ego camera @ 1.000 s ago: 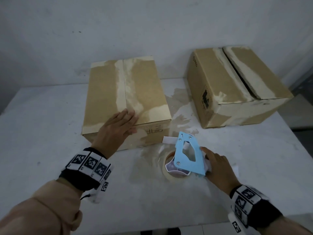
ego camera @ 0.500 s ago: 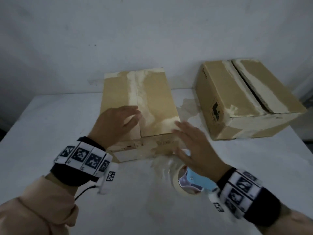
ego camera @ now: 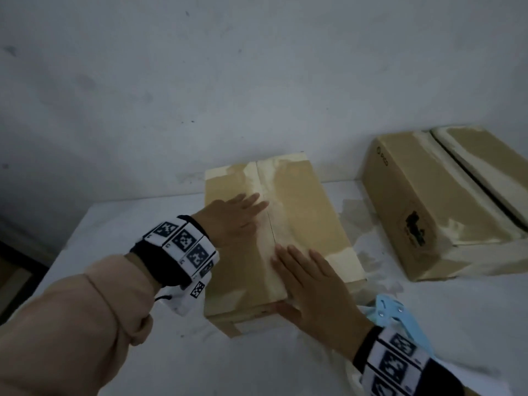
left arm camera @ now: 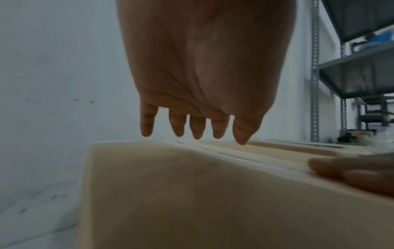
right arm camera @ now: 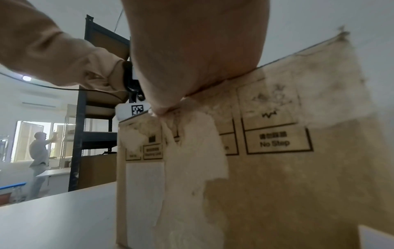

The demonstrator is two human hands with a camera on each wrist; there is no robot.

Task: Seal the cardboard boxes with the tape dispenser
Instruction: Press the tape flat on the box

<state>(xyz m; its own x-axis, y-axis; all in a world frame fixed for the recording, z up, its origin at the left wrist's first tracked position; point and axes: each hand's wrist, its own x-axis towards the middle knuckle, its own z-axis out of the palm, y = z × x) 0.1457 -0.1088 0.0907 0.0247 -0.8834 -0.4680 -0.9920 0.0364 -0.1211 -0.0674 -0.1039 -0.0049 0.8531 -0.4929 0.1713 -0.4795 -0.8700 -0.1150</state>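
A closed cardboard box (ego camera: 308, 207) with worn tape marks along its top seam stands in the middle of the white table (ego camera: 114, 224). My left hand (ego camera: 237, 218) lies flat on the box's left flap, fingers straight; in the left wrist view its fingers (left arm camera: 197, 126) hover just over the box top (left arm camera: 192, 185). My right hand (ego camera: 311, 281) presses flat on the right flap near the front edge, its palm (right arm camera: 192, 50) over the box's front face (right arm camera: 277, 168). The blue tape dispenser (ego camera: 400, 315) lies on the table behind my right wrist, partly hidden.
A second cardboard box (ego camera: 445, 201) with a gap along its top seam stands at the right. A grey wall (ego camera: 257, 81) rises behind the table. Metal shelving (right arm camera: 95, 101) and a person (right arm camera: 40, 151) stand far off to the left.
My right hand let go of the tape dispenser and moved up onto the box's right flap. My left hand slid further along the left flap. The head view shifted up and left.
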